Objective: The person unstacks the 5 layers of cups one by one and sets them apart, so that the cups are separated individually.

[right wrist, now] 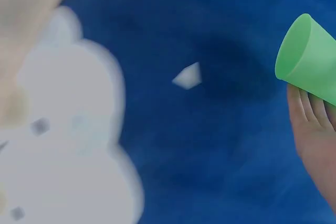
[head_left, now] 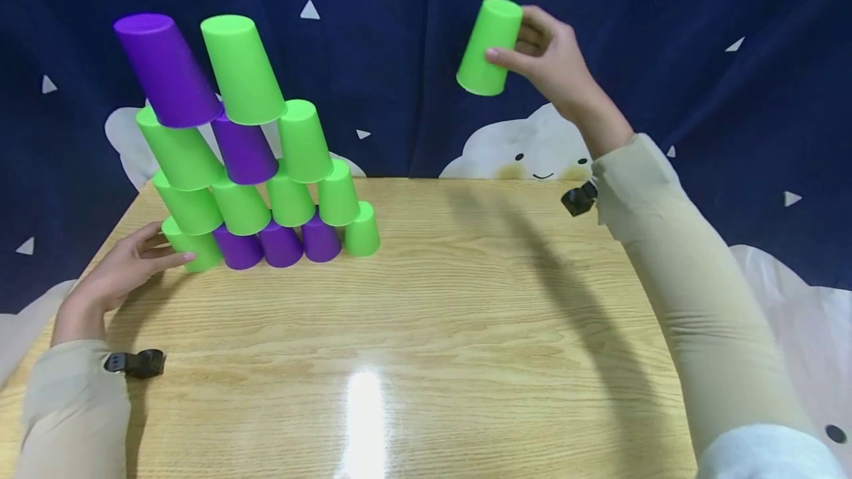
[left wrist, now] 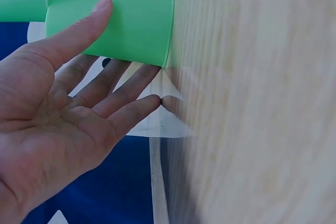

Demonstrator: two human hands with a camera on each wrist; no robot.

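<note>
A stepped wall of upside-down green and purple cups rises at the left of the table. On its top tier sit a purple cup (head_left: 166,69) and a green cup (head_left: 243,69) side by side. My left hand (head_left: 129,265) is at the bottom left corner cup (left wrist: 113,24), a green one; the thumb lies along its front and the fairly straight fingers reach behind it. Up in the air, right of the wall, my right hand (head_left: 552,54) grips another green cup (head_left: 491,46) between thumb and fingers, its wide mouth downward.
The wood table (head_left: 426,301) stretches right of and in front of the cups. Behind it hangs a dark blue curtain (head_left: 393,35) with white triangles and smiling clouds. Each sleeve carries a small black wrist device (head_left: 136,363).
</note>
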